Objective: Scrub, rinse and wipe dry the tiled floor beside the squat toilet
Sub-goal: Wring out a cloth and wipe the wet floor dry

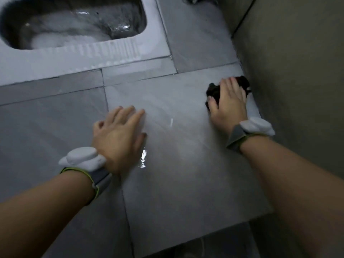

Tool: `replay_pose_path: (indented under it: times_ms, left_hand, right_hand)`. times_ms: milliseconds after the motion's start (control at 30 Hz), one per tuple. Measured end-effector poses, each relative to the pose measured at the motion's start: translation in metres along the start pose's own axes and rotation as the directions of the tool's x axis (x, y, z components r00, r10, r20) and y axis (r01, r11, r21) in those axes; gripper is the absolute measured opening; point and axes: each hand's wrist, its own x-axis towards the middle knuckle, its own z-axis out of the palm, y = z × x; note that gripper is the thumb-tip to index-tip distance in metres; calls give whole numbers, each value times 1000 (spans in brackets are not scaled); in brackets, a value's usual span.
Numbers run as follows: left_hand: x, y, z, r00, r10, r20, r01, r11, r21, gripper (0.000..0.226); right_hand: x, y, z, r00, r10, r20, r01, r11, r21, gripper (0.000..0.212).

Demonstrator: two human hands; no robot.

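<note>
— Two hands down on the tiled floor, so tell me where the cloth is

— Your right hand has it. The dark cloth is bunched under the palm, pushed up close to the wall; a lump of it shows past your fingertips and another beside your thumb. The fingers lie nearly straight and close together, pressing it flat, and the thumb seems to curl at its edge, though the blur keeps me from being sure.

— And the left?

— Your left hand holds nothing. Its fingers are straight and slightly fanned, flat on the tile, pointing towards the squat toilet well beyond them.

— How will the cloth behave?

— I'd judge it soft, limp and light, probably damp. It will bunch and roll under you rather than slide as a sheet. Keep the bulk under your palm and tuck the loose lump in behind your fingertips, or it will drag.

— The floor?

— Glints of water sit just beside your left thumb, so the tile is likely slick; lean on that hand with care
</note>
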Motion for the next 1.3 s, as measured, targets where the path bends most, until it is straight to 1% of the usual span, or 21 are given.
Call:
replay_pose_path:
  times_ms: [67,133,200,233,300,367,433,467,500,567,633,733,800,867,900,967,1033,1100,1167,1233,1300]
  left_hand:
    - [12,-21,-6,996,-86,-7,87,994,73,65]
    - [15,-42,-11,988,-151,-19,152,981,121,63]
    - [12,-61,-16,974,-224,17,220,968,124,64]
    - [9,-70,-17,965,-259,46,252,961,114,65]
    - [0,-88,-19,939,-332,91,325,942,81,69]
    - [-7,-104,-22,932,-344,113,343,939,22,69]
    - [-10,-120,-28,955,-275,113,283,958,-55,66]
    - [-14,-132,-31,962,-251,106,261,960,-97,64]
    - [-18,-144,-35,966,-240,100,252,958,-135,62]
    - [-28,-170,-41,964,-249,88,262,949,-173,61]
    - [-43,-197,-43,946,-310,96,322,934,-154,65]
    - [-65,-244,-41,881,-462,104,471,877,-94,75]
    - [-82,-279,-42,837,-538,96,546,831,-105,82]
    - [-88,-290,-41,857,-507,93,516,843,-151,85]
    - [-88,-288,-40,868,-488,92,497,853,-160,86]
    - [-92,-289,-38,875,-477,84,484,861,-156,88]
    - [-95,-290,-37,878,-469,91,478,859,-182,90]
    - [-97,-292,-38,884,-450,127,467,853,-233,92]
    - [-103,-306,-45,906,-392,157,421,872,-251,88]
    - [-105,-316,-49,936,-316,154,348,899,-268,75]
    - [-116,-335,-55,938,-322,130,347,886,-308,65]
  right_hand:
    - [8,3,-3,969,-227,97,231,972,-35,72]
    - [6,23,-12,888,-440,133,443,897,7,67]
    - [13,36,-19,865,-488,114,486,873,47,62]
    - [19,32,-16,909,-411,72,407,911,65,63]
    - [32,5,0,997,-50,-53,57,990,131,68]
    - [44,-35,13,950,292,-109,-275,951,143,66]
    - [58,-71,18,900,420,-115,-404,904,141,61]
    - [63,-92,23,908,405,-104,-390,910,137,60]
    - [65,-116,32,936,332,-112,-315,937,149,61]
    - [55,-174,50,985,72,-158,-46,986,163,63]
    - [40,-243,68,957,-213,-198,243,959,142,57]
    - [10,-362,92,777,-584,-237,621,772,134,45]
    - [-23,-439,112,594,-765,-249,804,566,181,46]
    - [-56,-468,128,447,-884,-139,872,395,290,43]
    - [-65,-462,131,404,-908,-112,878,351,324,41]
    - [-62,-437,127,432,-890,-142,874,375,308,43]
    - [-42,-394,113,616,-785,-60,768,582,267,49]
    - [-11,-340,98,820,-571,-31,569,809,148,52]
    - [5,-305,84,953,-296,-68,300,951,67,54]
    - [9,-294,74,994,-6,-109,15,997,82,62]
    - [7,-324,80,984,127,-123,-113,987,115,65]
